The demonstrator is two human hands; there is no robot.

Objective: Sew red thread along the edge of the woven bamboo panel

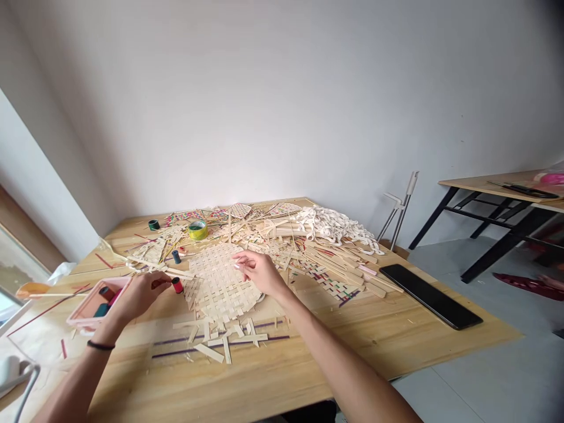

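A round panel of woven pale strips lies flat near the middle of the wooden table. My right hand is above its upper right part, thumb and fingertips pressed together; anything between them is too small to make out. My left hand is beside a red thread spool, fingers curled together with the tips close to the spool's top. Whether they hold anything is hidden. A blue spool stands just behind. Left of my left hand, a pink basket holds several spools.
Loose short strips and purple sticks lie in front of the panel. Behind are yellow tape, a green spool and heaped white cords. Flat wooden sticks and a black phone lie right.
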